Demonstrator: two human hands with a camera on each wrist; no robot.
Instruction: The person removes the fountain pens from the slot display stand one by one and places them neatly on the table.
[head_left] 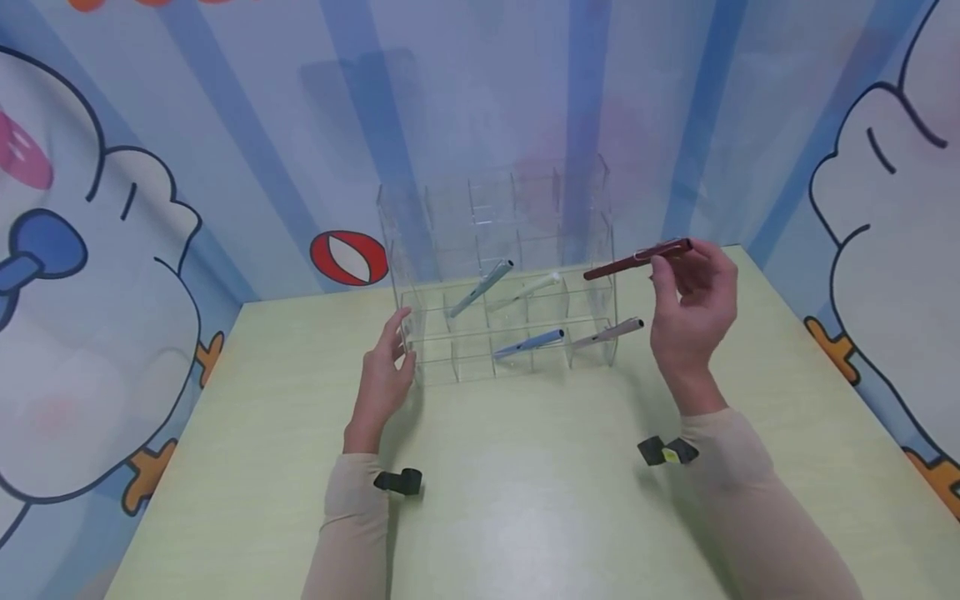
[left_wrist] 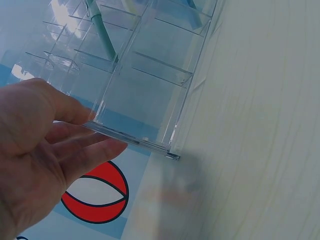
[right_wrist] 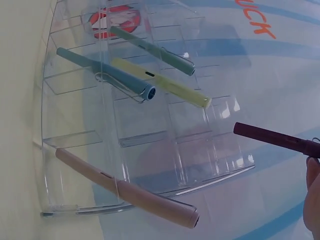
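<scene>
A clear acrylic compartment rack (head_left: 435, 368) stands on the table, and my left hand (head_left: 384, 375) holds its left side wall. In the left wrist view the thumb and fingers (left_wrist: 107, 150) lie on either side of that wall's edge. My right hand (head_left: 693, 304) pinches a dark red pen (head_left: 626, 265) near its clip end, its other end pointing left in front of the rack's right side. Pens lean in separate compartments: a green pen (right_wrist: 152, 50) and a pale yellow pen (right_wrist: 167, 85) higher up, a blue pen (right_wrist: 107, 75) and a pinkish pen (right_wrist: 130, 192) in the lowest row.
Pale wood-grain table (head_left: 510, 500) extends in front of the rack and to both sides. Behind the rack hangs a blue striped backdrop (head_left: 480, 100) with cartoon figures at the sides. A small black camera (head_left: 401, 482) sits on the left wrist, another camera (head_left: 667, 452) on the right.
</scene>
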